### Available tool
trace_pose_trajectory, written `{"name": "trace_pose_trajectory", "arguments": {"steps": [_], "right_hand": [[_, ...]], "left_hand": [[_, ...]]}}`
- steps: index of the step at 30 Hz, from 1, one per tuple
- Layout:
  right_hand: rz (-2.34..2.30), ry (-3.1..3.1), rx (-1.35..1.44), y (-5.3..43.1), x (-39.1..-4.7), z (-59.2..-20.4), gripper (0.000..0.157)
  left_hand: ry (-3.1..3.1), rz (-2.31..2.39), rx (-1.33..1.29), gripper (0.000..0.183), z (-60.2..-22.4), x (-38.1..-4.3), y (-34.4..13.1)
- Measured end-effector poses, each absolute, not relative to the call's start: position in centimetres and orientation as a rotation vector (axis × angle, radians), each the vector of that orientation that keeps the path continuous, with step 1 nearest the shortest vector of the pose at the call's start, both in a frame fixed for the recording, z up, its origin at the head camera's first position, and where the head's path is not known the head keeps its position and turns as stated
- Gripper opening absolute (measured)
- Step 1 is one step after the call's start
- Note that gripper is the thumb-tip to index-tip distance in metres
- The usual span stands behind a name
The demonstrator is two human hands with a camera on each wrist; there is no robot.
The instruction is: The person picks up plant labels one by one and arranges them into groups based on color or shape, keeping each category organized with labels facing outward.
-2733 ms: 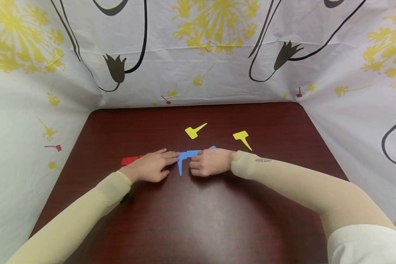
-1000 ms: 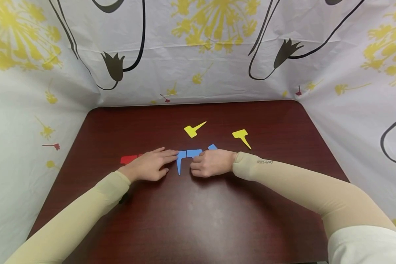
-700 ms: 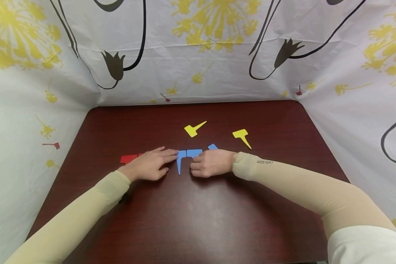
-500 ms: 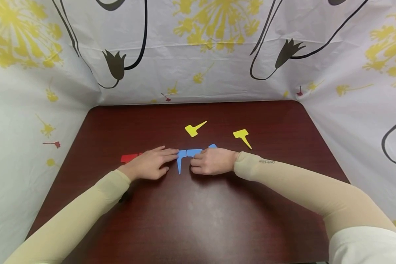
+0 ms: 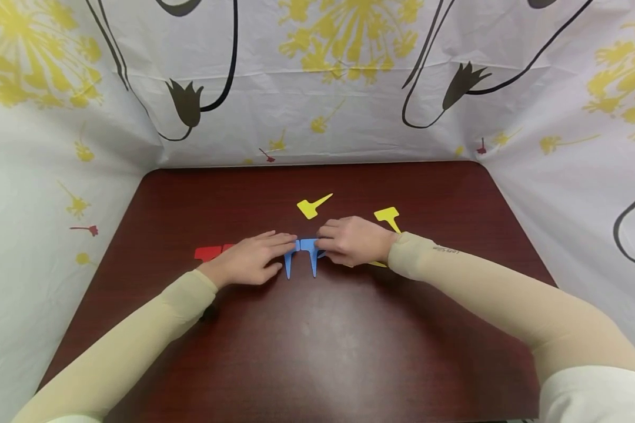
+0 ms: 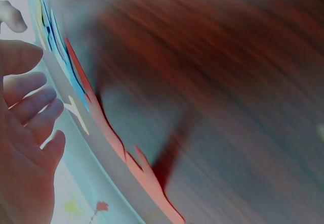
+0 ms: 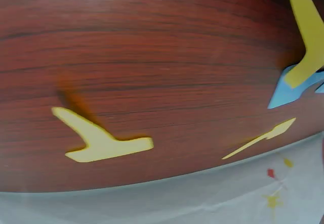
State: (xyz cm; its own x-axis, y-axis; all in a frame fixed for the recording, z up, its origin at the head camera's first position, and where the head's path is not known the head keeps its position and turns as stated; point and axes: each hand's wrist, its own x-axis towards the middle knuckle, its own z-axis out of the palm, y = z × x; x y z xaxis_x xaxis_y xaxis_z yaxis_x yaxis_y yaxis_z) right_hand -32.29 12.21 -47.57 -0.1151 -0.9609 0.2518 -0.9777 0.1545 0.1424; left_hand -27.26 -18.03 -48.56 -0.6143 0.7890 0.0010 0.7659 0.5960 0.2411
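Note:
Flat T-shaped plastic plant labels lie on a dark red-brown table (image 5: pixel 307 352). My left hand (image 5: pixel 251 258), fingers straight, rests its fingertips on a blue plant label (image 5: pixel 288 261) in the head view. Right beside that, a second blue plant label (image 5: pixel 310 245) shows its stem pointing toward me. Over its right end, the bent fingers of my right hand (image 5: pixel 357 241) reach down. Beneath this hand are another blue label (image 7: pixel 286 93) and a yellow label (image 7: pixel 304 64) overlapping it in the right wrist view. What the right fingertips touch is hidden; I cannot tell whether they pinch anything.
Red labels (image 5: pixel 208 252) form the left part of the row, partly covered by my left hand. Farther back lie two loose yellow labels, one mid-table (image 5: pixel 308 208) and one to the right (image 5: pixel 387 216). A patterned white sheet (image 5: pixel 317 135) walls the table's back and sides.
My right hand has shifted up and to the right, uncovering the second blue label's stem. A yellow stem now shows below that hand. My left hand has slid slightly right.

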Motion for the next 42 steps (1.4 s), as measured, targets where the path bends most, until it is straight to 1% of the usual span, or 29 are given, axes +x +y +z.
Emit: {"name": "trace_pose_trajectory", "arguments": {"steps": [4,9,15,22,27,32,35,37,42], "right_hand": [[0.076,-2.282,1.796,13.6,-32.8,-47.7,0.028],[0.072,-2.436,1.704,14.5,-33.0,-48.0,0.033],[0.149,-2.529,1.664,14.5,-32.8,-48.4,0.029],[0.138,-2.491,1.673,13.7,-32.2,-48.7,0.027],[0.072,-2.427,1.692,13.0,-32.0,-48.7,0.020],[0.052,-2.375,1.716,12.8,-32.0,-49.1,0.009],[-0.059,-2.296,1.756,12.8,-32.0,-49.1,0.005],[-0.180,-2.221,1.795,12.9,-32.1,-48.9,0.006],[-0.402,-2.053,1.882,12.9,-32.3,-48.6,0.015]], "left_hand": [[2.702,0.310,1.364,0.057,-48.7,-27.2,-17.0],[2.698,0.243,1.364,0.061,-48.7,-27.3,-16.2],[2.682,0.183,1.358,0.065,-49.0,-27.4,-15.4],[2.676,0.161,1.370,0.064,-49.0,-27.6,-14.8],[2.664,0.140,1.370,0.063,-49.1,-27.7,-14.7],[2.651,0.126,1.371,0.062,-49.3,-27.8,-14.4],[2.646,0.109,1.375,0.063,-49.4,-28.0,-14.2],[2.643,0.096,1.378,0.064,-49.5,-28.1,-14.1],[2.631,0.097,1.376,0.063,-49.4,-28.3,-14.0]]}}
